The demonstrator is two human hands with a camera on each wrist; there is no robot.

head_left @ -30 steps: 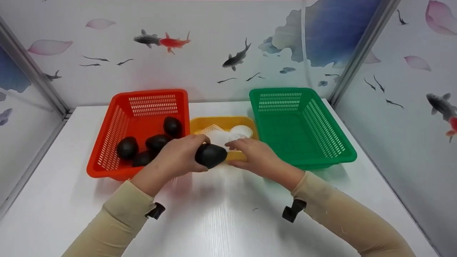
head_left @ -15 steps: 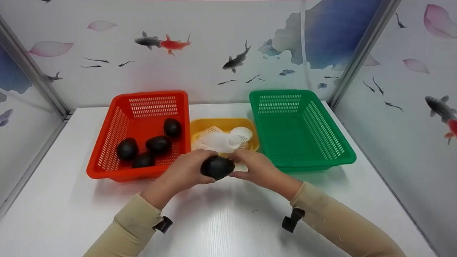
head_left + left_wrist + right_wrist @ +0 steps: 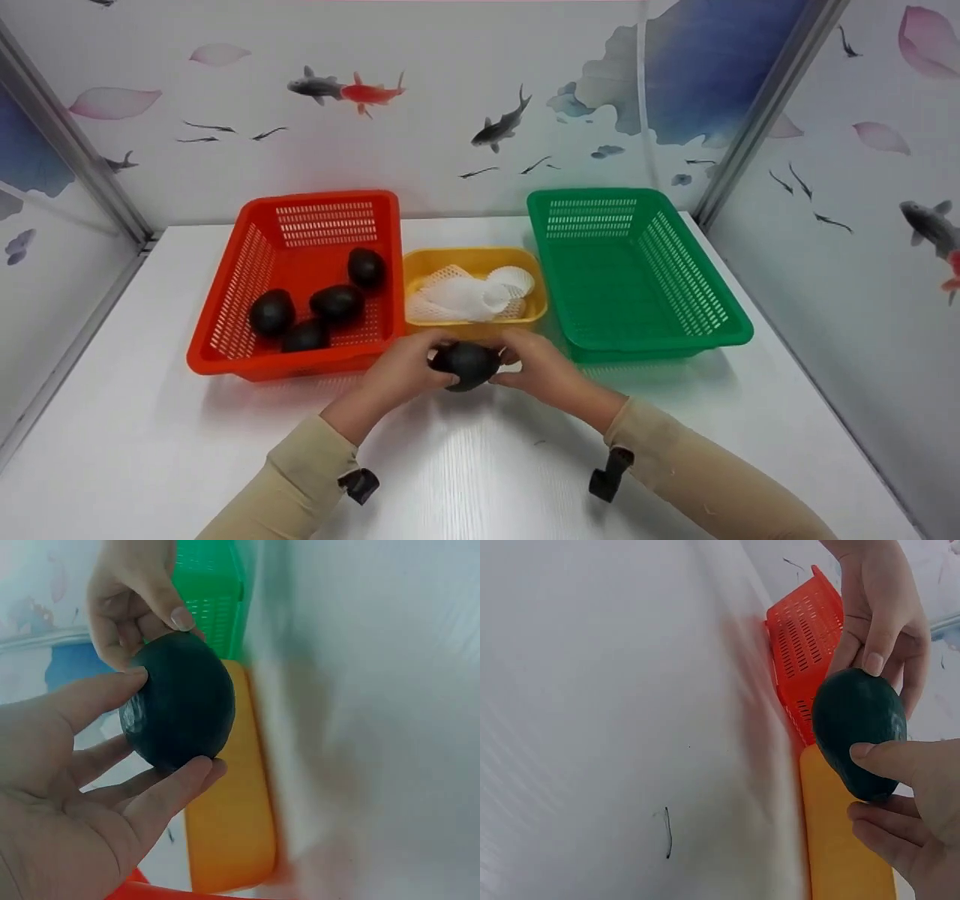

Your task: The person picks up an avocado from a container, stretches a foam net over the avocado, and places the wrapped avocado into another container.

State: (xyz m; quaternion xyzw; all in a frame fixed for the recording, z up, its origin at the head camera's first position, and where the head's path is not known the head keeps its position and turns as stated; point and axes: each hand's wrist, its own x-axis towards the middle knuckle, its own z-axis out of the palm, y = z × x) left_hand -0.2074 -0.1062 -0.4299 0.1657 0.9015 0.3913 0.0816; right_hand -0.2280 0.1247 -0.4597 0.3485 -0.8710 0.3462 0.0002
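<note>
A dark avocado (image 3: pixel 466 365) is held between both hands above the table, in front of the yellow bin. My left hand (image 3: pixel 405 373) grips its left end, with thumb and fingers on opposite sides in the left wrist view. My right hand (image 3: pixel 546 369) pinches the other end; the right wrist view shows its thumb lying on the dark green skin (image 3: pixel 859 720) and fingers beneath. Several more avocados (image 3: pixel 337 304) lie in the red basket (image 3: pixel 300 369) at the left. White foam net sleeves (image 3: pixel 465 296) fill the yellow bin (image 3: pixel 480 328) just behind my hands.
A green basket (image 3: pixel 660 343) with nothing visible inside stands right of the yellow bin. The white table (image 3: pixel 465 480) extends in front of the hands. Printed wall panels (image 3: pixel 420 165) enclose the back and sides. A small dark thread (image 3: pixel 667 832) lies on the tabletop.
The avocado and my left hand have come toward me and slightly right, away from the red basket. My right hand, apart from the avocado at first, now holds its right end.
</note>
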